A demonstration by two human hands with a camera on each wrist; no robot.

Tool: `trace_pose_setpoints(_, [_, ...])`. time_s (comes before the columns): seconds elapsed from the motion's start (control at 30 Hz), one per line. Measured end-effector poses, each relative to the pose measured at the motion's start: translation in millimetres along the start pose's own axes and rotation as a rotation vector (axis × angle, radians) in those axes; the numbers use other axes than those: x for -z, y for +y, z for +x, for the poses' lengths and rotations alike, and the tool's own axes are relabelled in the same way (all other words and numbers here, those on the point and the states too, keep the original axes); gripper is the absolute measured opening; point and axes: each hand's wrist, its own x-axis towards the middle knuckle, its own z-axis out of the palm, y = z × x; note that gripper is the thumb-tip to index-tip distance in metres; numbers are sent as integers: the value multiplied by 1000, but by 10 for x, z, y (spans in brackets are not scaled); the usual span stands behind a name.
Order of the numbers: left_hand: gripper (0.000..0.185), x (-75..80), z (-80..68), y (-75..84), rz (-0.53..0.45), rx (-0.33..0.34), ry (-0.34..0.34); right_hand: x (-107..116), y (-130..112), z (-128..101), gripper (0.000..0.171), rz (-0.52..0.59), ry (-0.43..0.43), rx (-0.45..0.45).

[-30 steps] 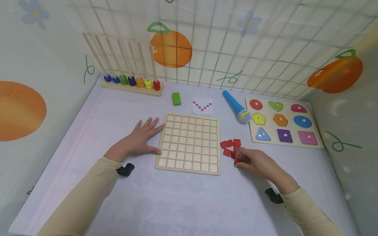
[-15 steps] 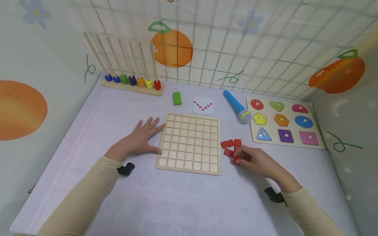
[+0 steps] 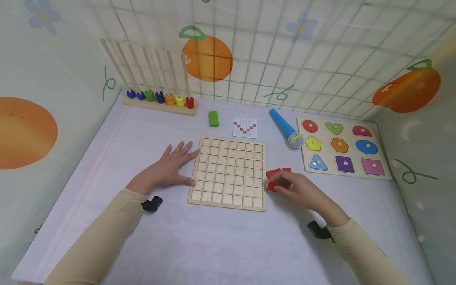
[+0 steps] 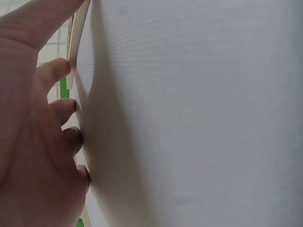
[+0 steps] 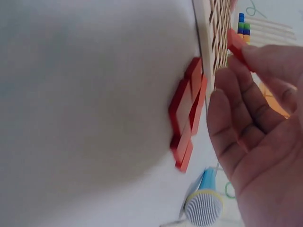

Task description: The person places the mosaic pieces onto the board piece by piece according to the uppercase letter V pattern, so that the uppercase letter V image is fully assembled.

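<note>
A wooden grid board [image 3: 228, 172] lies flat in the middle of the table. My left hand [image 3: 179, 163] rests flat on the table, fingers spread, thumb and forefinger touching the board's left edge [image 4: 77, 33]. My right hand [image 3: 277, 186] pinches one red square tile [image 3: 271, 186] just off the board's right edge. In the right wrist view the tile [image 5: 235, 45] sits between thumb and fingertips, beside the board's rim [image 5: 214, 47]. A few more red tiles [image 3: 278, 173] lie flat on the table behind the hand, also seen as a tile cluster [image 5: 187, 113].
Behind the board lie a pattern card [image 3: 244, 127], a green block [image 3: 213, 118] and a blue toy microphone [image 3: 286, 129]. A shape puzzle [image 3: 341, 147] lies at the right, and a bead abacus [image 3: 158, 99] stands at the back left. Patterned walls enclose the table.
My right hand has lifted a red tile from the pile and moved left to the board's right edge. The left hand has stayed put.
</note>
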Motion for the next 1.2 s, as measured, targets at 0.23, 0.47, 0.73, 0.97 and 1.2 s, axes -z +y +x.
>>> trace_pose_setpoints(0.23, [112, 3, -10, -3, -8, -2, 1, -59, -102, 132, 26, 12, 39, 49])
trace_pose_setpoints(0.47, [113, -5, -10, -7, -17, 2, 4, -133, -178, 237, 25, 56, 56, 61])
trace_pose_setpoints(0.73, [113, -5, -8, -6, -5, 7, -2, -251, -250, 323, 26, 80, 74, 41])
trace_pose_setpoints(0.97, [112, -3, -14, 0, -21, 9, 4, -377, -335, 409, 24, 63, 65, 37])
trace_pose_setpoints(1.2, [112, -2, -18, 1, -18, 5, 5, -498, -458, 490, 21, 82, 54, 52])
